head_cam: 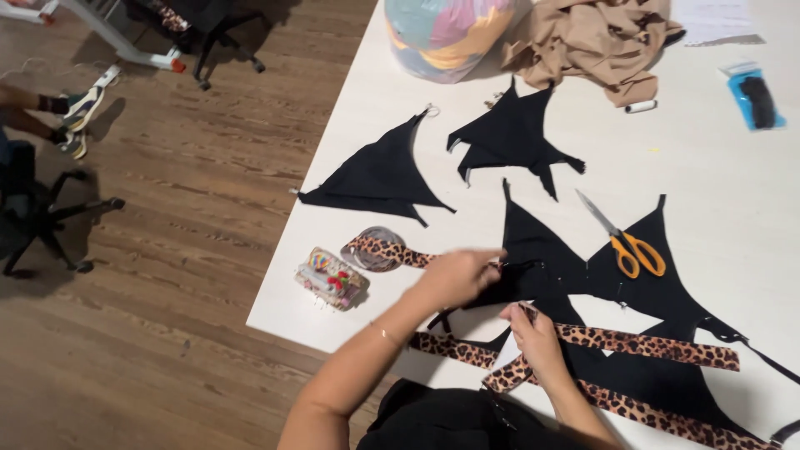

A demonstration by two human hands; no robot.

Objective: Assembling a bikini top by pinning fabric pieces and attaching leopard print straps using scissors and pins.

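Fabric work sits at the pinning or joining stage, by the look of it: a black triangular fabric piece (533, 267) lies on the white surface (717, 183), with the left hand (457, 277) pinching its edge, fingers closed on the cloth. The right hand (537, 337) grips a leopard-print strap (642, 342) just beside it. Aligning strap to edge seems the next need. Nearby lie orange-handled scissors (625, 242) and a pincushion (331, 277).

Brown wood plank floor (183, 250); white table (717, 183); black office chair (42, 217) at left.
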